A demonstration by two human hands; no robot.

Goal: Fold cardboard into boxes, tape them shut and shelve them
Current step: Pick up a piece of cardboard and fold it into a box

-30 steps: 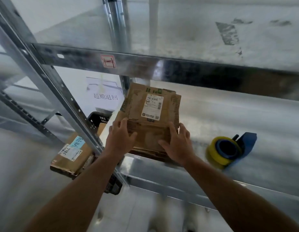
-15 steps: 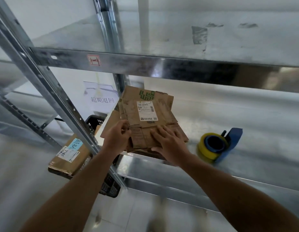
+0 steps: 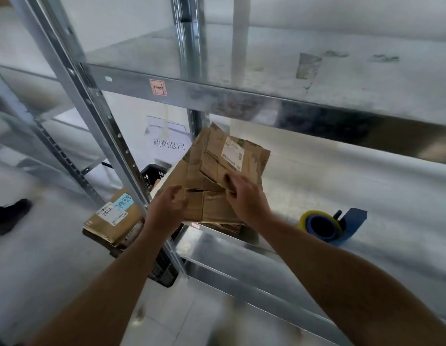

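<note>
Evidently the right hand (image 3: 247, 196) pinches the labelled flattened carton (image 3: 254, 158), tilting it off the stack (image 3: 212, 208), presumably to free one blank for folding. The left hand (image 3: 167, 208) hovers alongside, fingers slack, holding nothing.

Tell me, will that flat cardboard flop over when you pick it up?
Probably not much: the cardboard sits tilted up from one edge in the right hand without drooping, so it looks fairly stiff. It is likely light, since a pinch of one hand holds it up. Creases and flaps show on it, so it may bend or spring open there.
</note>
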